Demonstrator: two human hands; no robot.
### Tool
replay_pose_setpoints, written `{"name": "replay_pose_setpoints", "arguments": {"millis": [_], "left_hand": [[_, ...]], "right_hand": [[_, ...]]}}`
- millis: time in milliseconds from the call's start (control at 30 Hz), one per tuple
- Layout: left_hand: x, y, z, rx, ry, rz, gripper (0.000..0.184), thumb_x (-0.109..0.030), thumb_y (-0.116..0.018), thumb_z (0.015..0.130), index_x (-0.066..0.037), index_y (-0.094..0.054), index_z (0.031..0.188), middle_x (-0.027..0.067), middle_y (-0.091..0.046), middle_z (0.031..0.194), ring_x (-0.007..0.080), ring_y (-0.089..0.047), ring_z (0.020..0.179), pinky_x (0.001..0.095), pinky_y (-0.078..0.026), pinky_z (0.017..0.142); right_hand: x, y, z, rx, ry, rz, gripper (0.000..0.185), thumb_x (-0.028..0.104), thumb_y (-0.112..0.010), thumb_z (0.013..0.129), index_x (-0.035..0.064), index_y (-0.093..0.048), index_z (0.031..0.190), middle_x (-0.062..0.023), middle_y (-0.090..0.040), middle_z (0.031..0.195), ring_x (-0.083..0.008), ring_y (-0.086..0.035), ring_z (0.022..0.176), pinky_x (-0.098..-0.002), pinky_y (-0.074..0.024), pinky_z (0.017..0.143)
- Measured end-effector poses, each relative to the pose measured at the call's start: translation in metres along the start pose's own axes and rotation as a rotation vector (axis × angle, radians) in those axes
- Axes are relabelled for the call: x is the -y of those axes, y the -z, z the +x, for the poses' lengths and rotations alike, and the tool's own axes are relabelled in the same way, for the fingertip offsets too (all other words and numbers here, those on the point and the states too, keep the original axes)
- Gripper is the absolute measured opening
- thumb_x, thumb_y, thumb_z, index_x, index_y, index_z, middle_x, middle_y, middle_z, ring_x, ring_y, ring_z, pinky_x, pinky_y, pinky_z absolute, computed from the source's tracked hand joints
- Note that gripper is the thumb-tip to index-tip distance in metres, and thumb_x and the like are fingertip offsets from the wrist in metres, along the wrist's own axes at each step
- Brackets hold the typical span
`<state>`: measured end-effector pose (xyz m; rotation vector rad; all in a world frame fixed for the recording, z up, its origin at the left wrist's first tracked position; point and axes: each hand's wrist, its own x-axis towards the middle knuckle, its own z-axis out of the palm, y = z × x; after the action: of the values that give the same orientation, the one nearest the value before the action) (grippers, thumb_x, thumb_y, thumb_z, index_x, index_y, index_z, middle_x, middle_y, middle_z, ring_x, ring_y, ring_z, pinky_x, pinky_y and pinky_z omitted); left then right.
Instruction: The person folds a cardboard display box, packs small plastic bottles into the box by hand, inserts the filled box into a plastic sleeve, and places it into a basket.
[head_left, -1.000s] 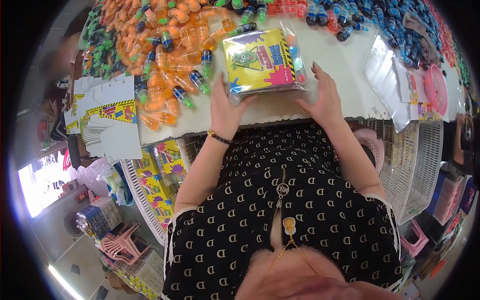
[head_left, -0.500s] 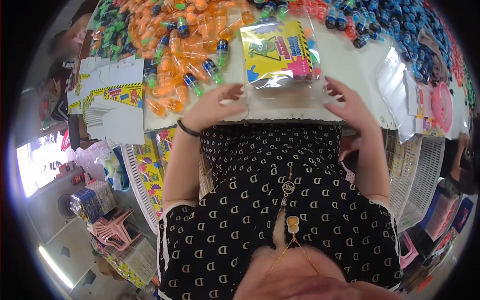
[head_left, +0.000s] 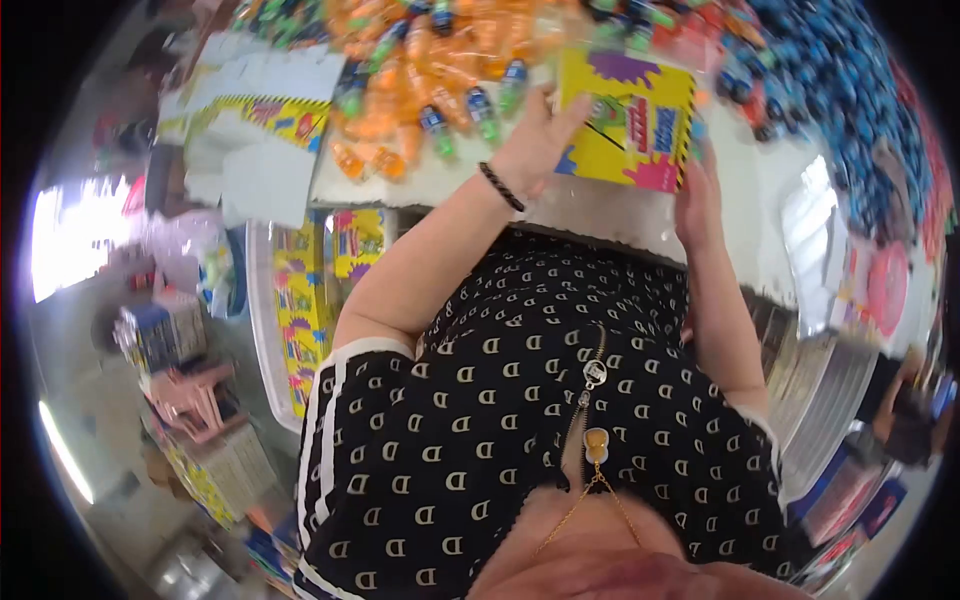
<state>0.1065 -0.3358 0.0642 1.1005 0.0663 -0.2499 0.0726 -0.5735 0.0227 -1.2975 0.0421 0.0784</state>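
Note:
A yellow printed box [head_left: 630,125] with purple and pink splashes is tilted up over the front of the white table, held between my two hands. My left hand [head_left: 545,140], with a dark bracelet at the wrist, grips its left side, the thumb lying over the printed face. Along the box's right edge, my right hand [head_left: 700,200] presses with fingers pointing up; part of them is hidden behind the box. Small orange bottles [head_left: 410,100] and dark-capped green bottles [head_left: 482,115] lie just left of my left hand.
Flat white and printed cards [head_left: 265,170] are stacked at the table's left. Blue bottles [head_left: 830,90] are heaped at the right, near a pink round basket [head_left: 885,290] and clear plastic sheets [head_left: 810,220]. A white crate [head_left: 265,330] with yellow boxes stands below the table edge.
My hands have come from beside the clear-wrapped box to hold it at both sides. The box appears tilted up, and the whole view has turned, shifting the table contents.

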Motion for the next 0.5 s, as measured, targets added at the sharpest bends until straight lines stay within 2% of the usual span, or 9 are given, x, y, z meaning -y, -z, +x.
{"name": "replay_pose_setpoints", "arguments": {"millis": [33, 100, 167, 233, 267, 300, 367, 433, 500], "left_hand": [[-0.006, 0.003, -0.004, 0.020, -0.001, -0.025, 0.094, -0.030, -0.075, 0.081, 0.002, -0.013, 0.144, 0.0170, -0.054, 0.121, 0.0212, -0.059, 0.103, 0.0339, -0.052, 0.085], [-0.021, 0.012, -0.021, -0.018, -0.005, -0.061, 0.100, -0.021, -0.080, 0.077, -0.002, -0.010, 0.146, 0.0168, -0.054, 0.121, 0.0207, -0.060, 0.103, 0.0341, -0.053, 0.084], [-0.034, 0.036, -0.050, -0.153, -0.053, -0.075, 0.102, -0.018, -0.081, 0.074, -0.004, -0.010, 0.147, 0.0165, -0.055, 0.122, 0.0206, -0.060, 0.102, 0.0353, -0.054, 0.084], [-0.037, 0.056, -0.081, -0.169, -0.058, -0.245, 0.094, -0.015, -0.078, 0.077, -0.004, -0.015, 0.146, 0.0163, -0.055, 0.124, 0.0228, -0.060, 0.105, 0.0385, -0.054, 0.087], [-0.040, 0.062, -0.093, -0.151, -0.060, -0.330, 0.090, -0.014, -0.076, 0.079, -0.004, -0.017, 0.146, 0.0162, -0.055, 0.125, 0.0238, -0.060, 0.106, 0.0401, -0.054, 0.088], [-0.046, 0.071, -0.110, -0.184, -0.087, -0.331, 0.090, -0.014, -0.076, 0.079, -0.004, -0.017, 0.146, 0.0162, -0.055, 0.125, 0.0238, -0.060, 0.106, 0.0401, -0.054, 0.088], [-0.063, 0.093, -0.159, -0.222, -0.181, -0.502, 0.072, -0.016, -0.070, 0.084, -0.005, -0.029, 0.143, 0.0160, -0.054, 0.129, 0.0270, -0.058, 0.113, 0.0425, -0.052, 0.092], [-0.059, 0.134, -0.207, -0.310, -0.236, -0.614, 0.060, -0.021, -0.064, 0.088, -0.008, -0.037, 0.140, 0.0156, -0.053, 0.133, 0.0302, -0.055, 0.118, 0.0453, -0.049, 0.098], [-0.056, 0.170, -0.253, -0.643, -0.322, -0.520, 0.061, -0.032, -0.064, 0.088, -0.007, -0.040, 0.138, 0.0158, -0.051, 0.135, 0.0317, -0.053, 0.120, 0.0511, -0.044, 0.100]], "right_hand": [[-0.005, 0.001, 0.006, 0.029, 0.068, -0.108, 0.056, 0.024, -0.044, 0.099, 0.0005, -0.025, 0.146, -0.0105, -0.045, 0.139, -0.0191, -0.047, 0.124, -0.0330, -0.0370, 0.104], [0.022, -0.030, -0.001, -0.050, 0.011, -0.130, 0.057, 0.021, -0.047, 0.097, 0.0022, -0.027, 0.146, -0.0131, -0.040, 0.142, -0.0206, -0.045, 0.124, -0.0323, -0.0380, 0.103], [0.011, -0.022, 0.009, 0.057, 0.186, -0.315, 0.057, 0.022, -0.046, 0.098, 0.0033, -0.024, 0.148, -0.0135, -0.040, 0.144, -0.0227, -0.045, 0.128, -0.0357, -0.0388, 0.103], [0.039, -0.067, -0.005, 0.140, 0.385, -0.327, 0.056, 0.026, -0.045, 0.099, 0.0053, -0.028, 0.147, -0.0138, -0.039, 0.146, -0.0258, -0.041, 0.131, -0.0388, -0.0368, 0.104], [0.038, -0.073, -0.004, 0.194, 0.387, -0.306, 0.056, 0.026, -0.045, 0.099, 0.0053, -0.028, 0.147, -0.0138, -0.039, 0.146, -0.0258, -0.041, 0.131, -0.0388, -0.0368, 0.104], [0.037, -0.076, -0.001, 0.241, 0.318, -0.196, 0.055, 0.026, -0.045, 0.098, 0.0052, -0.029, 0.146, -0.0137, -0.039, 0.146, -0.0262, -0.040, 0.132, -0.0387, -0.0360, 0.104], [0.034, -0.078, 0.007, 0.317, 0.173, 0.014, 0.054, 0.026, -0.047, 0.098, 0.0049, -0.032, 0.145, -0.0135, -0.039, 0.146, -0.0268, -0.039, 0.133, -0.0385, -0.0343, 0.105], [0.023, -0.073, 0.014, 0.355, 0.102, 0.018, 0.053, 0.025, -0.047, 0.098, 0.0046, -0.033, 0.144, -0.0132, -0.041, 0.145, -0.0259, -0.039, 0.132, -0.0379, -0.0338, 0.105], [0.007, -0.066, 0.019, 0.358, -0.025, 0.012, 0.050, 0.022, -0.049, 0.097, 0.0038, -0.036, 0.143, -0.0126, -0.043, 0.143, -0.0241, -0.041, 0.131, -0.0366, -0.0328, 0.105]]}}
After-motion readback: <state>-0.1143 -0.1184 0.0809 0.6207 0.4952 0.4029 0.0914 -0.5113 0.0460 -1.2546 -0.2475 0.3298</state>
